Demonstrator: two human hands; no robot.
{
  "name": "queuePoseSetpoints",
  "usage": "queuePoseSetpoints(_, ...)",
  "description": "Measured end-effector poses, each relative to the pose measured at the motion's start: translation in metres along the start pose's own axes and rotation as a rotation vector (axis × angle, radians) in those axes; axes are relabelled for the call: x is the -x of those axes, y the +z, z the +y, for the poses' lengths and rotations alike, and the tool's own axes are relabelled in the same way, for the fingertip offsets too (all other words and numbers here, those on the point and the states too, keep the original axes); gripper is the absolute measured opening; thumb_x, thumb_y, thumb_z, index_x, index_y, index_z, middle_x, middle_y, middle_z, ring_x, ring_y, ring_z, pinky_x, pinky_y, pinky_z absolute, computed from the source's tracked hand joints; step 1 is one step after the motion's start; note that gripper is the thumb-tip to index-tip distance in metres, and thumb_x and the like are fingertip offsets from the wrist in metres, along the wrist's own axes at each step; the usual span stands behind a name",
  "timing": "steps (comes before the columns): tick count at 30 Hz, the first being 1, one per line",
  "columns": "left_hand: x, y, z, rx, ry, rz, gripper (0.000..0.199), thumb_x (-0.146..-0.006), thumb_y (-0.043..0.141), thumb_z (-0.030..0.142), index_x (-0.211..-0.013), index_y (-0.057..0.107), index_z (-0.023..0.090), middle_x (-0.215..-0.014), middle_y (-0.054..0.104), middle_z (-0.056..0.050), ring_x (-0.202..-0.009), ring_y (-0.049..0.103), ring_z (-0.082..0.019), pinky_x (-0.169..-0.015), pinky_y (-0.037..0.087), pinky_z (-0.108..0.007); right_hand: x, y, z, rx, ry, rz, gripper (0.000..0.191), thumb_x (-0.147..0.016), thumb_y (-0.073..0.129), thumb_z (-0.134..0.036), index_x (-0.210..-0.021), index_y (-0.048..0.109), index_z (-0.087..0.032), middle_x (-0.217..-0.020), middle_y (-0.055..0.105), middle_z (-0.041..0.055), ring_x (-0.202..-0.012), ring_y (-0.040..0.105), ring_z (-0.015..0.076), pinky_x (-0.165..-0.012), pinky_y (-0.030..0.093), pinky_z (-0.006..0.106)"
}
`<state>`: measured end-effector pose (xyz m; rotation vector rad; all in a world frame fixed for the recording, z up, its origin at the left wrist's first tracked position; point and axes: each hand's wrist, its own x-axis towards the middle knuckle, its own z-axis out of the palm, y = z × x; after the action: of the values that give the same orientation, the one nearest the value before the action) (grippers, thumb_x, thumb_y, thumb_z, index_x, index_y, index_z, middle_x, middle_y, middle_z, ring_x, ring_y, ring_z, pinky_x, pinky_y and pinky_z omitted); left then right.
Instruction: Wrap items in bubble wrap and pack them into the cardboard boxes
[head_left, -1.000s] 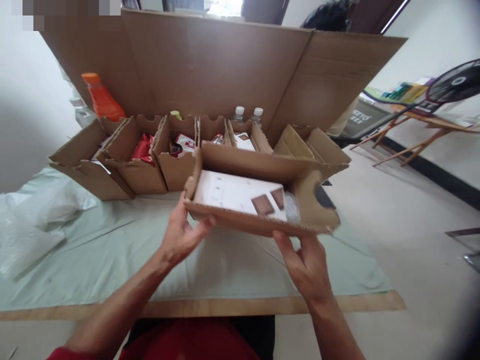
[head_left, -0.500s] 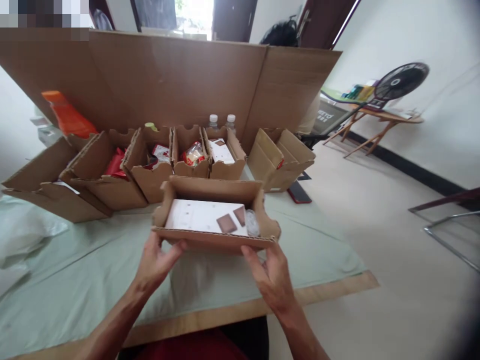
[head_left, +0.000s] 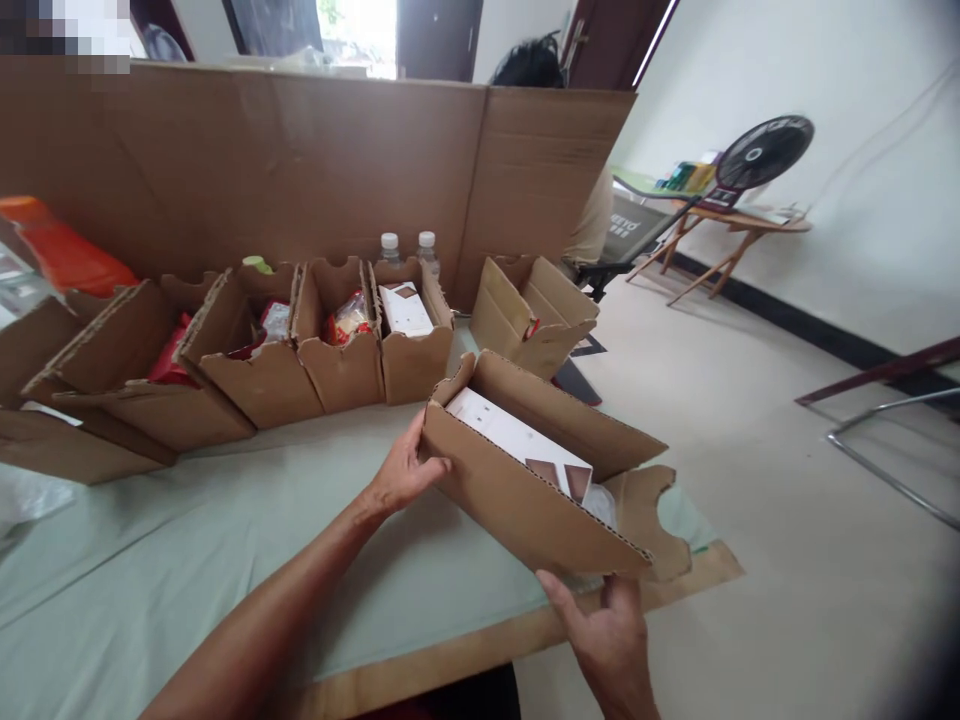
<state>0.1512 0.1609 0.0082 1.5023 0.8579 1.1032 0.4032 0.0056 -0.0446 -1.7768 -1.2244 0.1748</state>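
Observation:
An open cardboard box [head_left: 517, 490] is held at a slant over the right part of the cloth-covered table. Inside it lie a white carton with brown squares [head_left: 517, 430] and a clear plastic item [head_left: 600, 503]. My left hand [head_left: 405, 470] grips the box's left end, thumb on the near wall. At its lower right end, my right hand [head_left: 604, 625] holds the bottom edge, with some fingers hidden beneath. Behind stands a row of similar boxes; the rightmost of the row [head_left: 416, 365] contains another white carton [head_left: 405, 308].
A separate cardboard box [head_left: 525, 315] stands right of the row. Two capped bottles [head_left: 427, 250] and an orange bottle [head_left: 67, 255] stand behind, before a tall cardboard panel [head_left: 315, 170]. A person's hair shows above it. A fan [head_left: 761, 155] is at right.
Both hands have carried the box to the right and turned it, its right end swinging toward me. The view has shifted, so the background sits further left.

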Motion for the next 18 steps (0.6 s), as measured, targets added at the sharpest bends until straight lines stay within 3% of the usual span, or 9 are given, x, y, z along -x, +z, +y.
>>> queuePoseSetpoints(5,0.013,0.018,-0.026,-0.066,-0.082,0.01,0.061,-0.08,0.063,0.034,-0.137,0.054,0.013,-0.132,0.066,-0.013,-0.124,0.059,-0.031,-0.106,0.047,-0.043,-0.037,-0.009,0.03,-0.039,0.035,-0.279,0.05,-0.065,0.074,-0.066,-0.088,0.076,-0.021,-0.088,0.078,0.0127,-0.089,0.073,0.0344,-0.076,0.06,0.044)
queuePoseSetpoints(9,0.021,0.018,-0.034,-0.36,-0.047,0.139,0.039,-0.083,0.063,0.035,-0.117,0.066,0.016,-0.112,0.068,-0.011,-0.105,0.063,-0.027,-0.094,0.051,-0.04,-0.07,-0.022,0.05,0.037,0.002,-0.398,0.043,-0.058,0.078,-0.062,-0.08,0.078,-0.025,-0.081,0.079,0.0094,-0.083,0.073,0.0347,-0.069,0.061,0.041)
queuePoseSetpoints(13,0.015,0.015,-0.04,-0.447,-0.082,0.226,0.028,-0.085,0.063,0.036,-0.104,0.069,0.017,-0.088,0.063,-0.006,-0.083,0.061,-0.022,-0.081,0.052,-0.037,-0.091,-0.024,0.06,0.049,-0.008,-0.512,0.033,-0.057,0.08,-0.059,-0.066,0.075,-0.028,-0.067,0.076,0.0069,-0.068,0.072,0.0321,-0.056,0.059,0.037)
queuePoseSetpoints(16,0.011,0.019,-0.05,-0.455,-0.101,0.245,0.045,-0.088,0.061,0.038,-0.127,0.062,0.016,-0.089,0.064,-0.005,-0.081,0.063,-0.021,-0.079,0.053,-0.037,-0.093,-0.011,0.058,-0.045,-0.006,-0.43,0.039,-0.058,0.082,-0.059,-0.075,0.075,-0.025,-0.077,0.078,0.0086,-0.078,0.074,0.0329,-0.067,0.062,0.04)
queuePoseSetpoints(18,0.013,0.025,-0.057,-0.434,-0.047,0.222,0.072,-0.088,0.062,0.041,-0.151,0.041,0.014,-0.111,0.067,-0.012,-0.101,0.066,-0.026,-0.093,0.054,-0.043,-0.091,0.004,0.052,-0.122,-0.012,-0.334,0.046,-0.06,0.084,-0.058,-0.089,0.075,-0.023,-0.09,0.078,0.0102,-0.091,0.073,0.0334,-0.082,0.061,0.045)
